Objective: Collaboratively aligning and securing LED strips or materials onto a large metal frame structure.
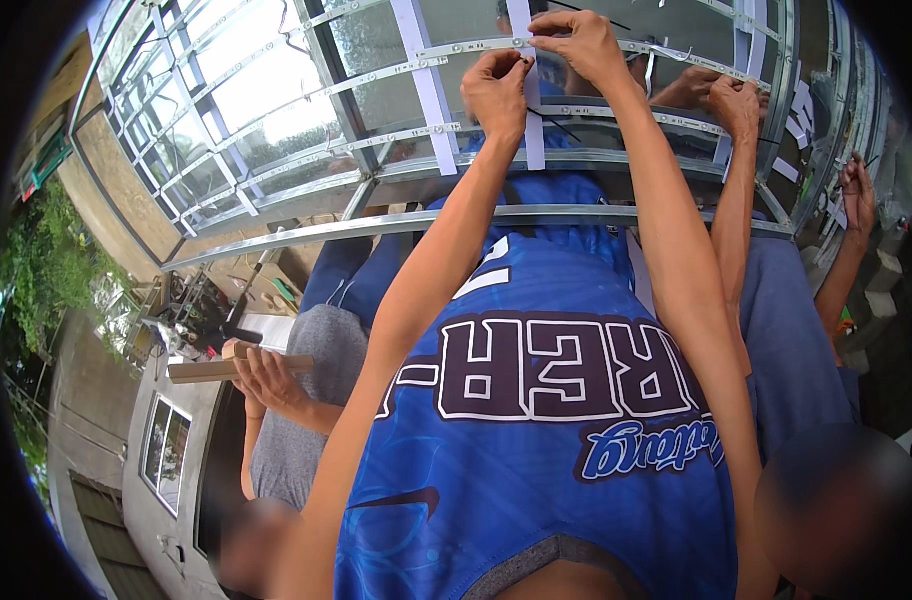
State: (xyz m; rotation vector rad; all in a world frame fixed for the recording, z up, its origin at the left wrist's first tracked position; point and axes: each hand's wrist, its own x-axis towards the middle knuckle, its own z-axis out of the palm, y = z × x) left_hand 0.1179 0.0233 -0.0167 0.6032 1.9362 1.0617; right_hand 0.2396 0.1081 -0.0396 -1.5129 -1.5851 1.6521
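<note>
My left hand (496, 95) is closed in a pinch just below an LED light strip (466, 47), beside a white vertical bar (521, 20). A tiny dark bit shows at its fingertips, too small to name. Above and to the right, my right hand (581, 45) reaches with thumb and forefinger bent to where the strip crosses that bar. Whatever lies between those fingertips is hidden. Thin black ties (566, 128) stick out from crossings nearby. Several such strips run across a metal frame (396, 222) with a shiny, reflecting sheet behind it.
At right, another person's hand (736, 105) touches a strip near the frame's side; a further hand (856, 195) is raised beyond it. At left, a person in grey holds a brown bar-shaped piece (206, 370). White scraps (798, 110) lie outside the frame at right.
</note>
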